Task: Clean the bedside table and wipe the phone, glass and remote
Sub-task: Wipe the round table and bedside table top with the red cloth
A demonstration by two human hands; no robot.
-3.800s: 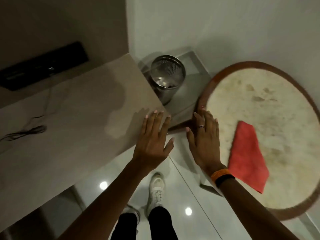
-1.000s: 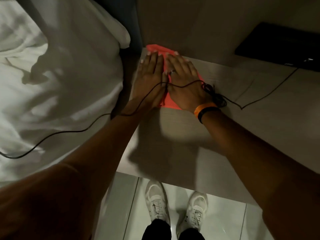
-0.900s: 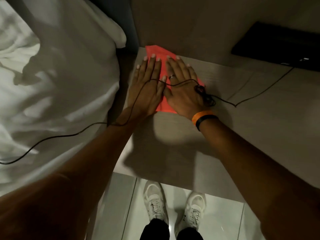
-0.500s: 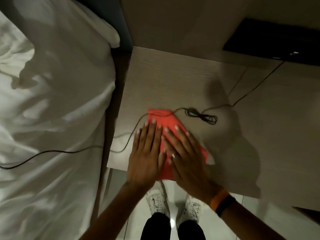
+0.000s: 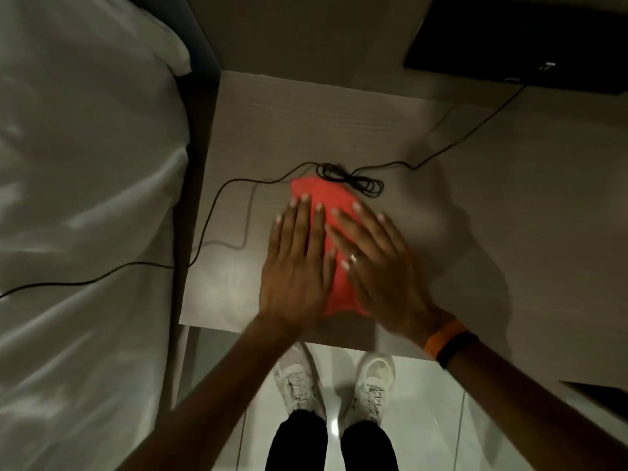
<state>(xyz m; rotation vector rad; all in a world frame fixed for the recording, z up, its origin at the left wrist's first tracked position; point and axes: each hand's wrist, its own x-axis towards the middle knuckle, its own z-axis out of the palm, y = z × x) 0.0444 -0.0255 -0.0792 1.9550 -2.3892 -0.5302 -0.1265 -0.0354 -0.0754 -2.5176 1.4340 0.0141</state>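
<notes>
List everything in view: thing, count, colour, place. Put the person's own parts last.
cloth: 1, red, flat on the table near its front edge, under both hands
table: 1, pale wood grain, beside the bed
cable: 1, black, coiled just beyond the cloth, one end running left onto the bed, the other right toward the panel
panel: 1, black, top right
bed: 1, white sheets, left
floor: glossy pale tiles, bottom
shoes: 2, white, on the floor
wristband: 1, orange and black, right wrist
ring: 1, right hand
left hand: flat on the cloth
right hand: flat on the cloth
</notes>
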